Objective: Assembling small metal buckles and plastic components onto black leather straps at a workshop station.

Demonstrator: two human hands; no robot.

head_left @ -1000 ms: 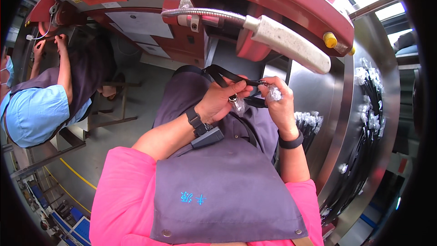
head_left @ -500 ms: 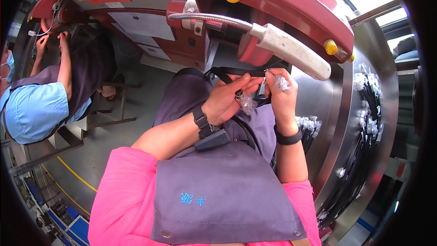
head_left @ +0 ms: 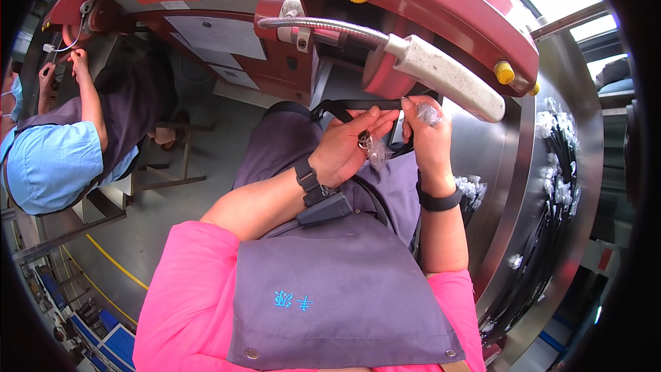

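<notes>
A narrow black strap [head_left: 372,105] stretches between my hands, close to the red polishing-type wheel [head_left: 381,76]. My left hand [head_left: 339,150] lies palm up, its curled fingers around part of the strap. A metal ring or buckle with crumpled clear plastic [head_left: 378,154] hangs beside those fingers. At the other end, my right hand [head_left: 432,148] pinches the strap between thumb and forefinger. Another clear plastic wrapping [head_left: 428,115] sticks out by its knuckles. The fitting under my right fingertips is hidden. A loop of strap sags below, partly behind my fingers.
A red machine housing [head_left: 441,10] with yellow knobs and a pale handle-shaped arm [head_left: 447,77] overhangs my hands. On the metal bench at right lie several black straps [head_left: 544,248] with plastic-wrapped ends. A co-worker in blue [head_left: 58,165] sits at another machine on the left.
My right fingertips have closed further over the strap's end, covering a shiny bit that showed before. My left hand keeps its hold. The co-worker's hands have shifted left.
</notes>
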